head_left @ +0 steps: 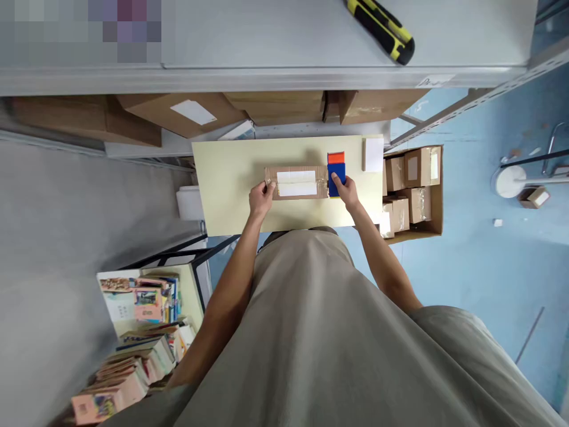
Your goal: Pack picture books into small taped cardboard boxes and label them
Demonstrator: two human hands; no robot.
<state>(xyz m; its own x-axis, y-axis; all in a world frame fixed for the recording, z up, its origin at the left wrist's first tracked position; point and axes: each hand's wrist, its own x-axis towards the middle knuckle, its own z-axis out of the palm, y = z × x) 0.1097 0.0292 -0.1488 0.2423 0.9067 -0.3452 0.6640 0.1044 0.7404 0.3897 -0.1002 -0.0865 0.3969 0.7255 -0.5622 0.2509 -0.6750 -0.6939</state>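
Note:
A flat brown cardboard parcel (296, 182) with white labels and clear tape lies on a pale yellow table (231, 184). My left hand (261, 198) holds the parcel's left end. My right hand (345, 192) grips a blue and orange tape dispenser (336, 171) pressed against the parcel's right end.
An open carton (434, 190) with several small taped parcels stands right of the table. A white pad (374, 154) lies at the table's far right corner. A yellow-black utility knife (382, 29) rests on the grey shelf above. Cardboard boxes (182, 112) sit behind; books (137, 332) are stacked lower left.

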